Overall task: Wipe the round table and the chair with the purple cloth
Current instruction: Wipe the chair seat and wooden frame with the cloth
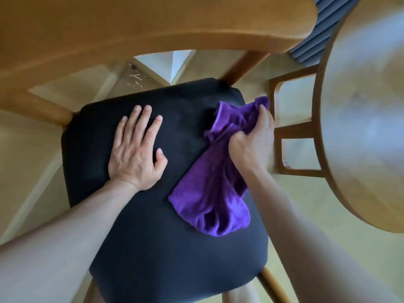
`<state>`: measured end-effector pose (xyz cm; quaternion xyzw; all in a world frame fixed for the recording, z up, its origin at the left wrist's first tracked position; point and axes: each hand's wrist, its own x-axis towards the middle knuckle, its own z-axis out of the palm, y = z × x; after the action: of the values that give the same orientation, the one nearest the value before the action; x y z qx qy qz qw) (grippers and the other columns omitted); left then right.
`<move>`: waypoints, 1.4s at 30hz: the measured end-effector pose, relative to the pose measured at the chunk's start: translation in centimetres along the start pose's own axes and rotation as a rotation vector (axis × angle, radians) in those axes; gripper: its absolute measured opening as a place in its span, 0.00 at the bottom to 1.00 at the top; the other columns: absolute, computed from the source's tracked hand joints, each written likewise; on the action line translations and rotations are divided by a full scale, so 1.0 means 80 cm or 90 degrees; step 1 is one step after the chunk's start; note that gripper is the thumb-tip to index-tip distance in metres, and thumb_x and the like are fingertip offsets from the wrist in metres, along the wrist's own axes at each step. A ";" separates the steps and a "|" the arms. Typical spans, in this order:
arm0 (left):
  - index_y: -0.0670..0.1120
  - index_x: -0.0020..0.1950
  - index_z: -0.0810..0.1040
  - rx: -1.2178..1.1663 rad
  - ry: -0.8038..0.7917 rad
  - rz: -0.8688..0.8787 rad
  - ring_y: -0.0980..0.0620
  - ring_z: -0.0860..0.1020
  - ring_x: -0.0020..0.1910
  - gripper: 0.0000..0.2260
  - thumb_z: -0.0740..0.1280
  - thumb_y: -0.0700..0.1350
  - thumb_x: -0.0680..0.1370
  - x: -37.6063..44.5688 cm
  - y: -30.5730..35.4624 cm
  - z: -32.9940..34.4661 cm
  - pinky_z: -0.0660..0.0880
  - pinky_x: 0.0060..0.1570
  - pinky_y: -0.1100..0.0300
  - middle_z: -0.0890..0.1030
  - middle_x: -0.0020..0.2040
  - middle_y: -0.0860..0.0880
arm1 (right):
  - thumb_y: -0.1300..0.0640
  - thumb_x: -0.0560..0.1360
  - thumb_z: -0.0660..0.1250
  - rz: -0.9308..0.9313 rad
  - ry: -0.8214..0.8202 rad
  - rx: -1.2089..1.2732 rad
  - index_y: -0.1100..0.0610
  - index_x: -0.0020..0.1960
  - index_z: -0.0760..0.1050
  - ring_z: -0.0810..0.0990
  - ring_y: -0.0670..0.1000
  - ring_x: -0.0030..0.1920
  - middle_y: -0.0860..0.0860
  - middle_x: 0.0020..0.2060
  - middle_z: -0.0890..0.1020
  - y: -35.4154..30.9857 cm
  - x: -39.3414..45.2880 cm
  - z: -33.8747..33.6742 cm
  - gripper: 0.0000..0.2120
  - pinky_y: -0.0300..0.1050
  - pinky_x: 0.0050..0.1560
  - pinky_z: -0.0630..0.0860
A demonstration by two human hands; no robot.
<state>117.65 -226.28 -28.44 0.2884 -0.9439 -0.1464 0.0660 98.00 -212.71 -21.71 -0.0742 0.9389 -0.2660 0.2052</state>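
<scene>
I look straight down on the chair, whose black padded seat (153, 226) fills the middle of the view under its curved wooden backrest (153, 25). My left hand (136, 149) lies flat on the seat's left half with straight, spread fingers. My right hand (253, 141) grips the bunched purple cloth (209, 193) near the seat's right edge. The cloth's loose end trails toward me across the seat. The round wooden table (367, 110) curves along the right side of the view.
A wooden frame (293, 130) under the table stands just right of the seat. Pale floor (284, 204) shows between chair and table. Grey ribbed fabric (314, 33) sits at top right. Small light flecks lie on the floor (135, 78) behind the seat.
</scene>
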 end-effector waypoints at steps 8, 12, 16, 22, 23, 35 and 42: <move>0.42 0.81 0.63 0.001 -0.007 -0.009 0.40 0.56 0.83 0.35 0.60 0.49 0.74 0.000 0.003 -0.004 0.48 0.82 0.45 0.59 0.83 0.40 | 0.63 0.73 0.68 -0.257 -0.175 -0.226 0.61 0.81 0.59 0.50 0.56 0.83 0.56 0.82 0.55 0.048 -0.108 0.003 0.39 0.53 0.82 0.51; 0.43 0.81 0.64 -0.008 0.013 -0.005 0.40 0.56 0.83 0.34 0.60 0.48 0.74 -0.001 0.002 0.000 0.49 0.82 0.45 0.60 0.83 0.41 | 0.68 0.67 0.64 -0.224 -0.127 -0.176 0.59 0.70 0.76 0.73 0.49 0.69 0.51 0.71 0.74 0.055 -0.074 -0.038 0.30 0.37 0.73 0.66; 0.43 0.81 0.64 -0.012 0.007 -0.005 0.41 0.56 0.83 0.34 0.60 0.48 0.75 0.000 0.002 -0.001 0.49 0.82 0.45 0.60 0.83 0.41 | 0.65 0.66 0.59 -0.118 0.045 -0.025 0.57 0.70 0.75 0.70 0.43 0.66 0.50 0.69 0.74 0.007 0.006 -0.033 0.31 0.17 0.61 0.55; 0.43 0.81 0.64 -0.007 -0.007 -0.009 0.41 0.56 0.83 0.33 0.59 0.48 0.75 -0.001 0.003 -0.003 0.48 0.82 0.46 0.60 0.83 0.41 | 0.62 0.73 0.64 -0.180 -0.054 -0.128 0.57 0.81 0.61 0.59 0.54 0.79 0.52 0.80 0.62 0.004 0.004 0.014 0.36 0.48 0.80 0.56; 0.43 0.81 0.64 -0.009 -0.012 -0.008 0.41 0.56 0.83 0.33 0.59 0.48 0.75 -0.002 0.003 -0.003 0.48 0.82 0.46 0.60 0.83 0.41 | 0.61 0.74 0.64 -0.200 -0.061 -0.162 0.57 0.81 0.60 0.58 0.54 0.80 0.52 0.81 0.60 0.015 -0.012 0.013 0.36 0.50 0.81 0.55; 0.43 0.85 0.46 0.088 -0.315 -0.112 0.41 0.42 0.84 0.36 0.61 0.47 0.81 0.018 0.048 -0.056 0.45 0.82 0.44 0.41 0.85 0.40 | 0.59 0.66 0.57 -0.065 0.055 0.090 0.55 0.49 0.79 0.78 0.55 0.55 0.52 0.53 0.80 -0.030 0.020 -0.043 0.16 0.52 0.56 0.75; 0.46 0.33 0.69 -0.010 -0.559 -0.321 0.48 0.74 0.27 0.12 0.61 0.36 0.76 0.021 0.107 -0.070 0.61 0.27 0.59 0.75 0.30 0.50 | 0.64 0.72 0.60 -0.228 -0.082 -0.133 0.55 0.66 0.74 0.70 0.60 0.69 0.51 0.71 0.74 0.010 0.033 -0.012 0.23 0.54 0.68 0.71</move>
<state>112.93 -221.78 -20.41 0.4182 -0.7825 -0.2726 -0.3722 95.19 -212.22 -22.30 -0.2777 0.9182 -0.1938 0.2056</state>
